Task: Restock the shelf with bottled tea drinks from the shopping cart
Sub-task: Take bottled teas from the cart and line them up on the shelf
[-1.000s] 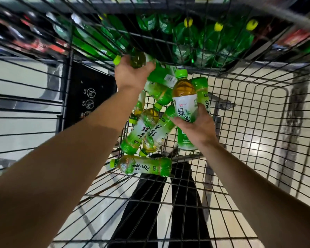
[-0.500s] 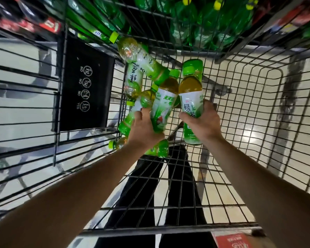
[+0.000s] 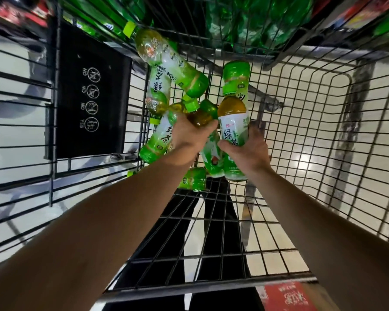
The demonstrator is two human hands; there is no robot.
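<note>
At nine o'clock of the pile, my left hand curls around one tea bottle in the shopping cart, while at three o'clock my right hand grips a white-labelled bottle upright, probably readying both for shelving.
</note>
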